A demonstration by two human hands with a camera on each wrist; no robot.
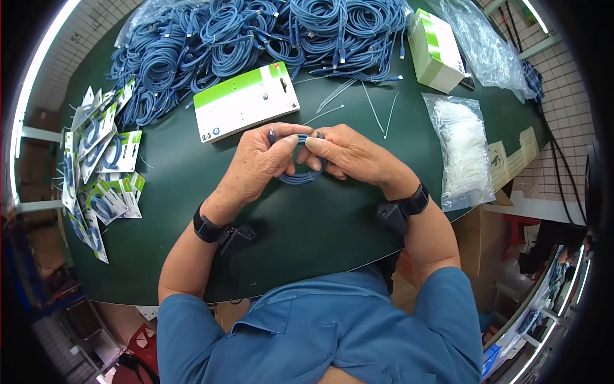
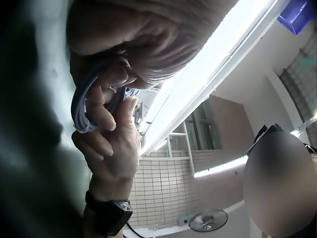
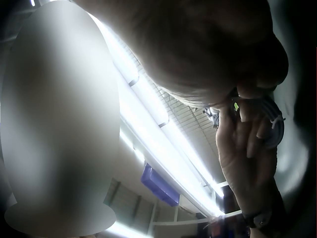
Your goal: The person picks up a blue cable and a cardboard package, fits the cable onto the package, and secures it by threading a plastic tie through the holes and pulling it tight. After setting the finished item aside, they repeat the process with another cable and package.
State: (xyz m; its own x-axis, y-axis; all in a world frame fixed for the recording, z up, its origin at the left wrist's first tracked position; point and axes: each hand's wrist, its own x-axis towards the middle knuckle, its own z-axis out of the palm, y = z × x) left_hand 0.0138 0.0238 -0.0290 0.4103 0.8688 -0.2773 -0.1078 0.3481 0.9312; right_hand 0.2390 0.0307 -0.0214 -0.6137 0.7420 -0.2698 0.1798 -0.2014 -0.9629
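A small coil of blue cable (image 1: 300, 174) is held just above the dark green table (image 1: 192, 211), in the middle of the head view. My left hand (image 1: 281, 144) grips the coil's left side, with thumb and fingers curled round the loops. My right hand (image 1: 318, 144) pinches its top right edge. In the left wrist view the coil (image 2: 81, 109) hangs between both hands' fingers. The right wrist view shows the coil (image 3: 273, 124) with what looks like a thin white tie on it. Most of the coil is hidden by my fingers.
A big pile of blue cable coils (image 1: 256, 32) fills the table's far side. A green-and-white backing card (image 1: 246, 101) lies before it, a stack of cards (image 1: 435, 48) at far right. A bag of white zip ties (image 1: 460, 153) lies right, packaged cables (image 1: 102, 166) left, loose ties (image 1: 377, 109) between.
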